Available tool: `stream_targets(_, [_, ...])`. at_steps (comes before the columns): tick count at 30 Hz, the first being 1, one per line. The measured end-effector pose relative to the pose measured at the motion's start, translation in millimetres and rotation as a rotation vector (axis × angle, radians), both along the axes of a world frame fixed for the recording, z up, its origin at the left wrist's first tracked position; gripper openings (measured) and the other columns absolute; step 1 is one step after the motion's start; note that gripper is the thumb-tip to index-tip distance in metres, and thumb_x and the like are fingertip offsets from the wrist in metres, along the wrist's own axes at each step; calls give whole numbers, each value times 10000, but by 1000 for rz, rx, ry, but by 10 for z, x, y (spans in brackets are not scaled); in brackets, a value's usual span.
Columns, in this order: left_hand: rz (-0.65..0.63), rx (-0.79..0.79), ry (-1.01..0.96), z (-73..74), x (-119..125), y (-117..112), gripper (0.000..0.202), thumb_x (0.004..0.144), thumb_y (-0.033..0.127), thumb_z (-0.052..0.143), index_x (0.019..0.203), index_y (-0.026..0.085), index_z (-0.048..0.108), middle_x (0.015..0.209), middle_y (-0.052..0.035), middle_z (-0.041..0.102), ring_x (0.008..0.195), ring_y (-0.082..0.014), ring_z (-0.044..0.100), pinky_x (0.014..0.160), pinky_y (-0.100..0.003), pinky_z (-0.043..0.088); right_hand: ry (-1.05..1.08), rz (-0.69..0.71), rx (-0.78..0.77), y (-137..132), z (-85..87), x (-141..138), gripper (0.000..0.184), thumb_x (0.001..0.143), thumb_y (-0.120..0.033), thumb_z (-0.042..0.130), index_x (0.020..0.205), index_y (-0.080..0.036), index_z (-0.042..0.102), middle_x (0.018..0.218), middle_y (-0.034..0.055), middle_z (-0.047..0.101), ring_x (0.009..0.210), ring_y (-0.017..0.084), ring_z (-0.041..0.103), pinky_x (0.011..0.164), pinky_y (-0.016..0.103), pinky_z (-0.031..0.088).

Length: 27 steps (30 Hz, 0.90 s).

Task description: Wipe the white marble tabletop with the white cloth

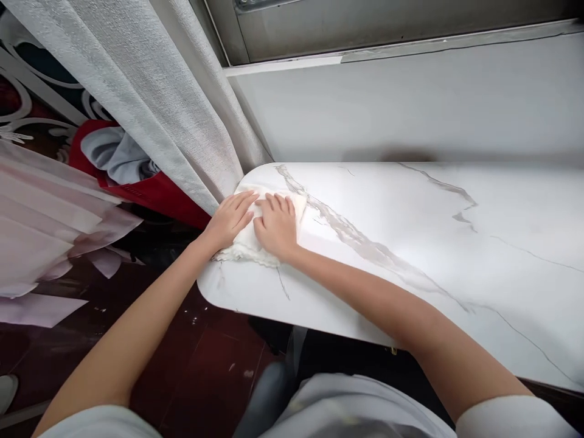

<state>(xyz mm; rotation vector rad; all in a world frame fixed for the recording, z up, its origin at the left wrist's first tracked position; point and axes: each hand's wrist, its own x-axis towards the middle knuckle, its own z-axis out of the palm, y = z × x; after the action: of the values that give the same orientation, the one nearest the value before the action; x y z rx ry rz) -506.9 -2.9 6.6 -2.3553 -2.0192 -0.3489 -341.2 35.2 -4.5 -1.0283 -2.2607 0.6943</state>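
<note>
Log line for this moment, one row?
left hand flat on white cloth | right hand flat on white cloth | white cloth at marble tabletop corner, beside curtain

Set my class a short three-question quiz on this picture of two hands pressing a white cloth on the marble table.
1. True or false: the left hand and the right hand both lie flat, fingers extended, on the white fabric cloth.
2. Where does the cloth lie? A) at the rounded corner of the white grey-veined marble tabletop; B) on the dark red floor; C) hanging on the wall.
3. Fill in: the pale grey woven thing hanging just beyond the left hand is a ____.
Key: 1 true; 2 A; 3 curtain.
</note>
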Motion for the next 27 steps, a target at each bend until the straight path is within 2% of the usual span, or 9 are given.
stream_targets(4, [-30, -12, 3, 13, 38, -488, 529, 1020, 414, 213, 1451, 186, 416, 1522, -129, 446, 1431, -241, 376, 1206, -462, 228, 2, 92, -27, -535, 39, 123, 401, 938, -238, 419, 1299, -164, 579, 1526, 106, 430, 1464, 269, 278, 1248, 502, 88])
stream_targets(7, [2, -21, 13, 4, 60, -836, 508, 1018, 402, 229, 1468, 236, 396, 1531, -99, 446, 1434, -238, 381, 1208, -472, 234, 13, 174, -46, -843, 58, 197, 385, 940, -264, 429, 1277, -167, 589, 1547, 120, 397, 1479, 275, 251, 1252, 510, 67])
stream_targets(11, [66, 0, 31, -15, 138, -1191, 505, 1019, 369, 221, 1487, 251, 367, 1540, -93, 438, 1437, -238, 381, 1210, -485, 237, 33, 265, -52, -1043, 57, 297, 396, 937, -266, 434, 1289, -160, 583, 1554, 122, 387, 1483, 284, 247, 1255, 507, 70])
stream_targets(14, [91, -8, 64, -19, 203, -1294, 510, 1020, 362, 210, 1489, 231, 363, 1542, -113, 431, 1444, -247, 369, 1208, -498, 233, 29, 340, -33, -1038, 51, 363, 422, 929, -257, 445, 1318, -148, 567, 1550, 116, 397, 1480, 284, 255, 1259, 508, 70])
stream_targets(17, [108, -45, 78, -8, 232, -1219, 523, 1020, 388, 204, 1478, 205, 378, 1543, -131, 425, 1445, -260, 364, 1203, -512, 235, 8, 362, -18, -920, 50, 379, 458, 937, -264, 436, 1360, -121, 537, 1539, 113, 417, 1478, 287, 259, 1261, 512, 65])
stream_targets(20, [128, -60, 52, 6, 222, -972, 530, 1018, 408, 208, 1457, 185, 402, 1536, -135, 431, 1444, -258, 362, 1207, -502, 228, -23, 303, 12, -686, 41, 322, 470, 973, -274, 388, 1393, -102, 511, 1524, 112, 442, 1468, 292, 276, 1259, 510, 73])
stream_targets(27, [125, -8, -37, -16, 102, 17, 485, 999, 389, 248, 1400, 212, 457, 1475, -108, 501, 1400, -253, 411, 1182, -490, 271, -96, 205, 191, 179, -62, 85, 443, 988, -236, 372, 1391, -129, 522, 1493, 91, 485, 1429, 303, 334, 1235, 536, 126])
